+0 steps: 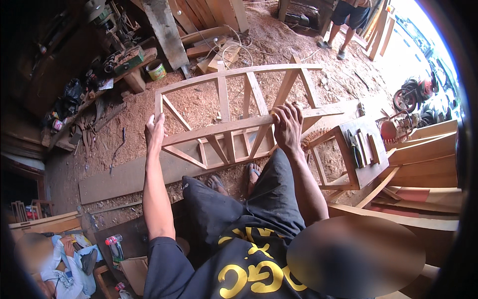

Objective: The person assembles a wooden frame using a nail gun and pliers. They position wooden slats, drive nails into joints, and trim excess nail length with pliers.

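In front of me I hold up a pale wooden frame point(214, 129), made of a straight rail near me, a curved rail on the far side, and several slanted slats between them. My left hand point(155, 130) grips its left end, fingers wrapped round the corner. Farther right, my right hand point(289, 124) closes over the straight rail from above. Right of that hand stands a small wooden table point(352, 174). Pliers point(355, 149) and several short wood strips point(374, 148) lie on its top. A brown coil point(318, 133), partly hidden, shows beside the frame.
Wood shavings point(134, 119) cover the ground. A long board point(119, 184) lies before my feet. A bucket point(156, 70) stands by a cluttered bench at far left. One person point(348, 15) stands far off; another point(69, 269) sits at lower left. Furniture parts point(428, 164) crowd the right.
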`<act>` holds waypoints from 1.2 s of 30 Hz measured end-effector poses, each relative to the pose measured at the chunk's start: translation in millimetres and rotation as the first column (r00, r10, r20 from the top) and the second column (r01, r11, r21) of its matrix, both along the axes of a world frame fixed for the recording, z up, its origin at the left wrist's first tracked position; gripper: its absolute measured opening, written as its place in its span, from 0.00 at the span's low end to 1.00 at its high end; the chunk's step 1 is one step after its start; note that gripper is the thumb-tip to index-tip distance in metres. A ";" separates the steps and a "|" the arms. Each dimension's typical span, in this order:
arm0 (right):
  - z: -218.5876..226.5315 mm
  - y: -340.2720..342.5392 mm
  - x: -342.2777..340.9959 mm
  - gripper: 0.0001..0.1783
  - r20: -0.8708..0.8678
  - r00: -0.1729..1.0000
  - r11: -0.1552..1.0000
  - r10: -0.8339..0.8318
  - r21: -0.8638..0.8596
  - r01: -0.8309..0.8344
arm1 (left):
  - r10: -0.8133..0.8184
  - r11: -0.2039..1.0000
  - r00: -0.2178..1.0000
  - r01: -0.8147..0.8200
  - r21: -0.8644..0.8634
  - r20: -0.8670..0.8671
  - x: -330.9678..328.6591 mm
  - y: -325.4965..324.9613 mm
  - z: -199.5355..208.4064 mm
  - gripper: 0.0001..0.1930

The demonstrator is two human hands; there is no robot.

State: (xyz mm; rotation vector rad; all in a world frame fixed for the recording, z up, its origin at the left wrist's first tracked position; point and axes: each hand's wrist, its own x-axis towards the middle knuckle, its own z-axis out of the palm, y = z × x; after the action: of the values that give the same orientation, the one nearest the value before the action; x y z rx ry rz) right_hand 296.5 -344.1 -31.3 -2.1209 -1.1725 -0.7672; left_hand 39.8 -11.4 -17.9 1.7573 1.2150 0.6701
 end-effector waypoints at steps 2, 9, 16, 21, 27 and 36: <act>-0.1 -1.2 0.4 0.12 -0.045 0.999 1.000 0.011 0.008 -0.010 | 0.018 1.000 0.999 -0.017 0.020 -0.043 2.2 -4.8 8.7 0.20; 6.9 -15.8 17.5 0.16 -0.270 0.918 0.954 0.291 0.158 -0.256 | -0.021 0.999 0.999 0.023 0.045 -0.043 2.0 13.0 -6.1 0.23; -84.9 -152.2 41.6 0.14 -0.688 0.718 0.659 0.107 0.590 0.466 | 0.062 0.731 0.983 0.074 0.679 -0.173 28.7 -10.8 3.2 0.20; -275.5 -275.9 36.8 0.22 -0.902 0.071 0.790 -0.425 -0.332 0.515 | -0.332 0.736 0.912 0.411 0.538 -0.242 94.4 -91.1 39.3 0.19; -420.7 -263.8 23.1 0.20 -0.865 -0.040 0.824 -0.501 -0.491 0.283 | -0.474 0.515 0.665 0.741 0.430 -0.578 191.3 -150.2 16.6 0.29; -546.3 -186.5 24.1 0.29 -0.830 -0.233 0.846 -0.507 -0.531 0.047 | -0.393 0.575 0.557 0.770 0.277 -0.731 223.7 -163.4 38.8 0.35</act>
State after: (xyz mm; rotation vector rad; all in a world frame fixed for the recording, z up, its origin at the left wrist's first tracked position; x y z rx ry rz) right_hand 320.6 -530.6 -577.6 -2.2135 0.2554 1.1160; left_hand 263.5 -174.8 20.9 2.8891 0.6366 -0.0152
